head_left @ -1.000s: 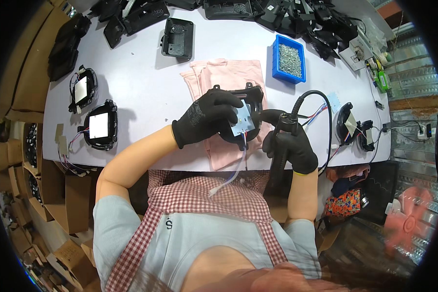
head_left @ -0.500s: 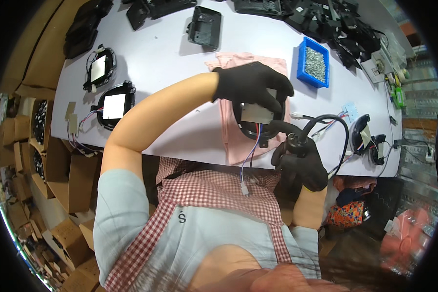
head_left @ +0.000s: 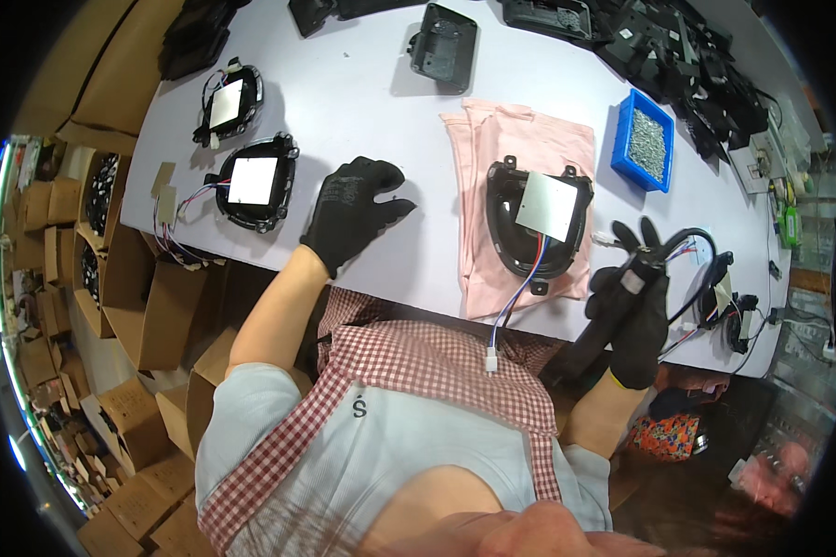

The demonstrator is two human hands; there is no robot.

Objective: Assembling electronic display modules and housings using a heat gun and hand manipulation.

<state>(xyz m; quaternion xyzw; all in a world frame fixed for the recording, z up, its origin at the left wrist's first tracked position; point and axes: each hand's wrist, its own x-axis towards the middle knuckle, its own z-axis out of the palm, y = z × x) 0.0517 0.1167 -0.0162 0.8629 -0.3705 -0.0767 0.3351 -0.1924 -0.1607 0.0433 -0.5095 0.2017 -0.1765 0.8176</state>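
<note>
My left hand (head_left: 351, 215), in a black glove, hovers above the white table with thumb and fingers apart, holding nothing that I can see. In my gloved right hand (head_left: 643, 320) is a black corded electric screwdriver (head_left: 599, 342), slanting down toward my apron; its tip is hard to make out. Between the hands, a black rounded housing (head_left: 503, 227) rests on a folded pink cloth (head_left: 520, 130). A silvery square plate (head_left: 546, 206) sits on the housing. Red, blue and white wires run from under it to a white connector (head_left: 491, 358) hanging over the table edge.
At left lie two similar housings with plates (head_left: 253, 181) (head_left: 226, 104). A blue tray (head_left: 643, 178) of small screws stands right of the cloth. Black parts (head_left: 659, 56) are heaped at the far right, and a black box-shaped part (head_left: 444, 48) lies at the back.
My left hand has left the plate and moved left across the table, uncovering the housing. My right hand has drawn away to the right with the screwdriver. The whole view has shifted slightly.
</note>
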